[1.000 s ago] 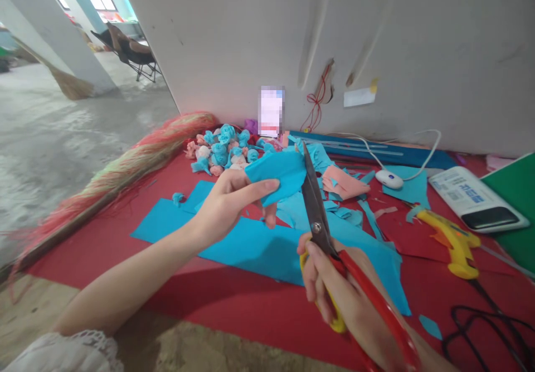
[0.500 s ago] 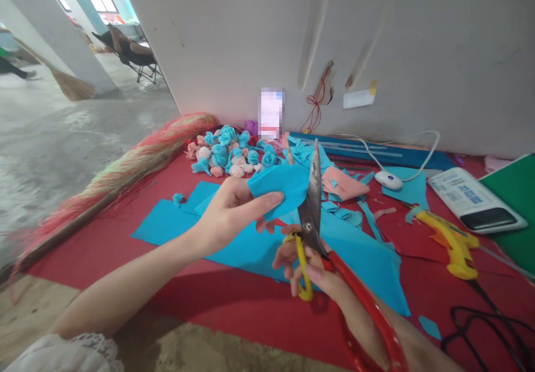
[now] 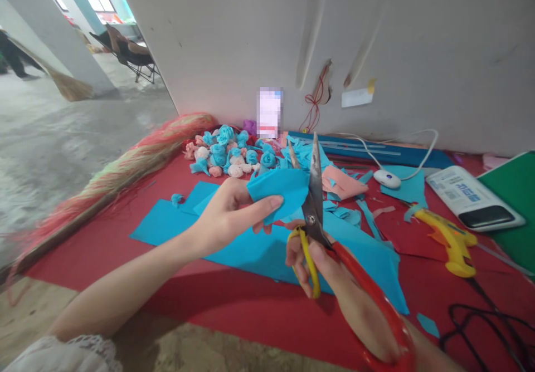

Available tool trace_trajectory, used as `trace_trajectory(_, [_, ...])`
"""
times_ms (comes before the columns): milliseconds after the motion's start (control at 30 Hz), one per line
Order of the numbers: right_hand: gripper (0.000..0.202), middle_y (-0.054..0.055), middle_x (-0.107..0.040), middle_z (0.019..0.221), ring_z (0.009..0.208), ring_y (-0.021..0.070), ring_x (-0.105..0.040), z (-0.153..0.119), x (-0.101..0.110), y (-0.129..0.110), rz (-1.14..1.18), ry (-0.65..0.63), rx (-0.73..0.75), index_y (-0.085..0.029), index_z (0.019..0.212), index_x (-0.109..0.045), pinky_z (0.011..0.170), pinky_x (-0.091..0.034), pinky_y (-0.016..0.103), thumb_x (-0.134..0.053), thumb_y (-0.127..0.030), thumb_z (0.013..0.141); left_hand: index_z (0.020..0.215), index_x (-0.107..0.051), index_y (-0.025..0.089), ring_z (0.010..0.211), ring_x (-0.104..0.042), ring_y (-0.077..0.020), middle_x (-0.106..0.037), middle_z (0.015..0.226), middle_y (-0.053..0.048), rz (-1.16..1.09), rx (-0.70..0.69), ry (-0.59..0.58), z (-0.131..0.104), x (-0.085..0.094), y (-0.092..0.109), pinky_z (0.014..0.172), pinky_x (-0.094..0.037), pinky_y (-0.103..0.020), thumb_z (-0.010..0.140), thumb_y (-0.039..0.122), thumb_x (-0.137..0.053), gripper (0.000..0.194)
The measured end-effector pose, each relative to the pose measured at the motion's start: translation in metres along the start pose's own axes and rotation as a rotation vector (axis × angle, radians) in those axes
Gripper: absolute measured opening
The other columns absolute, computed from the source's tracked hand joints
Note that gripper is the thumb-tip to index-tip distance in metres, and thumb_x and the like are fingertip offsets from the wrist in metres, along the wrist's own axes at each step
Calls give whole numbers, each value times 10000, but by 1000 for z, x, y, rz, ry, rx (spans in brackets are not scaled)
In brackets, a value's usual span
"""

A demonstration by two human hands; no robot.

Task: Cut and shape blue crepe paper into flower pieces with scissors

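My left hand (image 3: 234,207) pinches a folded piece of blue crepe paper (image 3: 284,188) between thumb and fingers. My right hand (image 3: 317,260) is closed on scissors (image 3: 314,194) with red and yellow handles. Their blades are parted at the right end of the paper. One blade stands in front of it, while the other passes behind, its tip showing above the top edge. Below both hands, larger blue sheets (image 3: 251,252) lie on the red table cover (image 3: 200,305).
Blue, pink and white paper roses (image 3: 225,155) are heaped at the back. At right are a yellow glue gun (image 3: 453,241) with black cord, a white power bank (image 3: 476,199) and a white cabled device (image 3: 387,179). A straw bundle (image 3: 125,160) runs along the left edge.
The scissors and my right hand have shifted slightly right, with the red handle swung lower. The paper has barely moved in my left hand. A distant person's legs have come further into view.
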State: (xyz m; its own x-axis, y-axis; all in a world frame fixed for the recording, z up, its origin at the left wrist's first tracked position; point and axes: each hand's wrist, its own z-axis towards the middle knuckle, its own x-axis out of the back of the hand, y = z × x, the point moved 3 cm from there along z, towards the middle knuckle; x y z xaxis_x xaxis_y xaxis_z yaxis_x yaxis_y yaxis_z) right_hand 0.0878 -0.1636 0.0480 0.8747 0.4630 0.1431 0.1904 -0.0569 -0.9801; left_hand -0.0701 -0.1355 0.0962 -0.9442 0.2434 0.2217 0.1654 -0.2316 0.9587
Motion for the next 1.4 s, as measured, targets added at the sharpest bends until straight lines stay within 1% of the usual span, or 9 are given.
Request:
trace_trajectory(300, [463,-47,-404,494,412,69,-393,-8,1,-11,86,12,-82,-177,679,-425,437,-350,220,-364,-619,805,438,-494,145,471,-523,-108,-527,450,-11,-12,-1,-7,4,1,-3,494,-400,-234,802,325,-520,407])
trace_trajectory(700, [552,-63,-358,327,277,61,-349,-12,-1,-5,114,35,-265,-179,581,-442,312,-304,174,-397,-716,702,473,-457,145,463,-489,-90,-440,438,30,-193,-38,-46,11,6,-8,500,-402,-226,799,252,-524,350])
trace_trajectory(800, [573,-58,-325,300,261,58,-326,-10,11,-11,112,134,-279,-179,499,-417,294,-285,174,-409,-719,691,449,-432,141,460,-487,-82,-451,436,27,-193,-43,-34,13,16,-5,518,-403,-220,789,207,-517,357])
trace_trajectory(900, [540,-56,-341,317,275,51,-323,-6,25,-22,89,234,-201,-174,516,-447,308,-295,172,-458,-685,689,441,-415,141,462,-491,-73,-442,431,36,-239,-84,-36,15,26,0,515,-393,-202,770,149,-510,343])
trace_trajectory(1067, [371,-32,-431,412,361,51,-370,5,25,-26,193,24,-123,-138,662,-554,364,-296,178,-517,-497,750,430,-463,132,442,-475,-75,-477,424,21,-175,-88,-77,14,26,-2,455,-359,-200,767,212,-554,359])
trace_trajectory(1133, [262,-32,-485,501,400,50,-379,9,24,-24,308,-4,-106,-145,785,-540,369,-288,177,-611,-384,704,433,-470,136,427,-466,-78,-466,411,22,-143,-51,-130,12,21,-6,434,-351,-202,774,267,-557,375])
trace_trajectory(1233, [392,-31,-541,650,441,45,-399,11,27,-23,425,35,-41,-184,938,-471,385,-315,176,-695,-260,625,486,-505,134,429,-440,-72,-485,449,18,-79,11,-265,9,8,-9,432,-350,-194,792,278,-515,338])
trace_trajectory(1333, [446,-57,-506,630,507,55,-461,8,29,-20,438,93,-38,-206,974,-459,433,-382,156,-718,-240,612,526,-475,137,454,-420,-64,-465,490,28,20,14,-372,7,-4,-8,450,-348,-180,798,246,-480,293])
trace_trajectory(1400, [399,-60,-500,640,540,50,-475,6,30,-18,400,124,-34,-214,955,-478,460,-402,138,-714,-232,633,534,-457,137,461,-391,-59,-426,492,38,116,-29,-439,5,-11,-7,465,-341,-177,801,236,-470,285])
